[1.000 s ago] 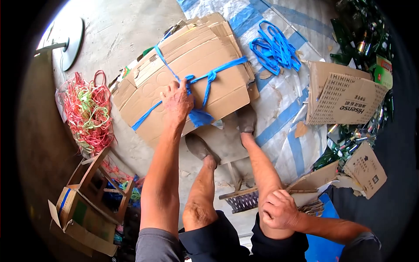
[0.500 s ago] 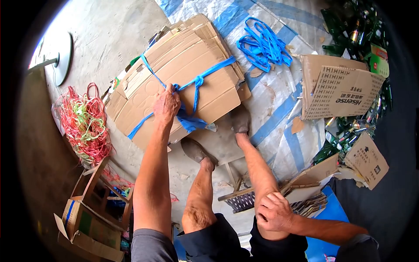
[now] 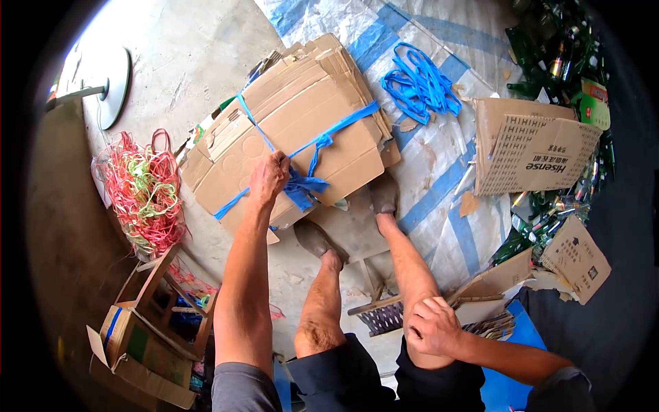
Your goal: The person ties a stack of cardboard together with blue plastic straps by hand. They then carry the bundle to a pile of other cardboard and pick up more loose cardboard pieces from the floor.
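Observation:
A stack of flattened cardboard (image 3: 322, 103) lies tilted on the floor ahead of my feet, bound with blue strips (image 3: 341, 124) that cross near its middle and carry knots. My left hand (image 3: 270, 176) is closed on the blue strip where the bands meet, over the lower left part of the stack. Loose blue ends hang just right of that hand. My right hand (image 3: 433, 327) rests on my right knee with its fingers curled; whatever it may hold cannot be made out.
Tangled red and green straps (image 3: 147, 189) lie left, above a wooden stool (image 3: 147, 288) and an open carton (image 3: 147, 357). A blue strap coil (image 3: 421, 86) sits on the striped sheet (image 3: 439, 178). Printed cardboard (image 3: 539, 154) and green bottles (image 3: 525, 82) are right.
The whole scene has shifted slightly right and down in view. My left hand still grips the strip at the crossing, and my right hand stays on the knee.

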`<state>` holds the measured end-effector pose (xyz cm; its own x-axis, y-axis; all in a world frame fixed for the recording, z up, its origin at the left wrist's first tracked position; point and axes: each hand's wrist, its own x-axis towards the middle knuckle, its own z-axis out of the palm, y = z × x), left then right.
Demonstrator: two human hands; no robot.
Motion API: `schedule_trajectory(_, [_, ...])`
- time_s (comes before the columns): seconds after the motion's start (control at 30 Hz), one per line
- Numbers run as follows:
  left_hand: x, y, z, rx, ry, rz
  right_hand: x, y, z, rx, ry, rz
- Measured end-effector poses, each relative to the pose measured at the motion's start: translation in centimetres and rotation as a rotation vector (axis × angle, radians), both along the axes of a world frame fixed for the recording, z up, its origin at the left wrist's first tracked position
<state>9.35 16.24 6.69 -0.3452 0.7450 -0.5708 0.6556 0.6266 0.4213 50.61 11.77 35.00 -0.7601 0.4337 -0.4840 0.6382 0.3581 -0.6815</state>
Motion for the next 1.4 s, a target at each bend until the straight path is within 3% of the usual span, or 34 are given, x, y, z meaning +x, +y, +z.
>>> schedule_trajectory(0.23, [-1.2, -4.2, 5.7, 0.05, 0.021, -0.017, 1.1, -0.8, 0.7, 0.061, -0.026, -0.002])
schedule_trajectory(0.57, [-3.1, -9.2, 19.8, 0.067, -0.022, -0.061, 2.7, -2.6, 0.8, 0.096, -0.037, -0.121])
schedule_trajectory(0.6, [-2.7, -8.6, 22.8, -0.045, -0.033, -0.014, 2.8, -2.6, 1.0, 0.079, -0.048, -0.151])
schedule_trajectory(0.7, [-3.5, -9.7, 26.1, -0.014, 0.007, -0.076, 3.3, -1.6, 2.5, 0.168, 0.023, -0.379])
schedule_trajectory(0.87, [-4.5, -10.6, 31.8, -0.015, -0.065, -0.017, 9.0, -4.2, 4.8, 0.148, -0.211, -0.916])
schedule_trajectory(1.0, [-5.4, -10.9, 33.7, 0.031, -0.081, -0.066, 19.4, -11.8, 5.9, 0.139, -0.394, -1.025])
schedule_trajectory(1.1, [-6.2, -11.2, 35.5, 0.04, -0.073, -0.092, 25.0, -18.8, 8.1, -0.061, -0.656, -0.884])
schedule_trajectory(1.2, [-6.2, -9.9, 37.9, -0.003, -0.044, -0.092, 27.1, -24.4, 9.9, -0.173, -0.737, -0.838])
schedule_trajectory(1.3, [-7.0, -9.4, 40.6, -0.02, -0.063, -0.146, 28.0, -29.2, 9.8, -0.313, -0.751, -0.555])
schedule_trajectory(1.4, [-7.4, -8.2, 41.6, -0.015, -0.038, -0.213, 28.0, -30.5, 10.4, 0.067, -0.589, 0.575])
